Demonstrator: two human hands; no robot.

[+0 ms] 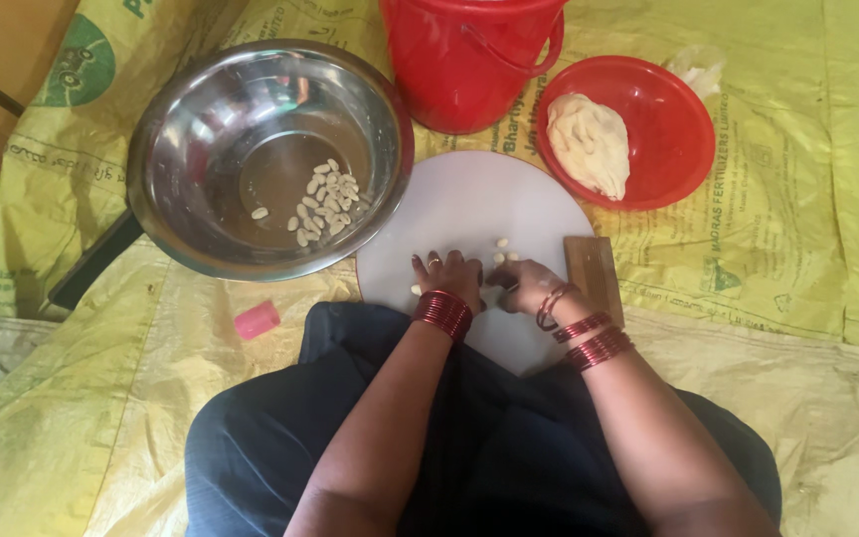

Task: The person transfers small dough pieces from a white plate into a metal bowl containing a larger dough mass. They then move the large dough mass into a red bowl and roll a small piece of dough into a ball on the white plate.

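Note:
Both my hands rest on a round white board [459, 204] in front of my lap. My left hand [449, 271], red bangles at the wrist, has its fingers curled down on the board. My right hand [524, 285], also with red bangles, is curled next to it; what either holds is hidden. A few small pale dough pieces [502, 249] lie on the board just beyond my fingers. A steel bowl [201, 129] at the left holds several similar pieces [325, 199]. A lump of dough [589, 142] sits in a red bowl [668, 119] at the right.
A red bucket [469, 60] stands behind the board. A small wooden block [594, 273] lies by my right hand. A pink object [257, 320] lies on the yellow woven sheet [797, 249] covering the floor. A brown surface is at far left.

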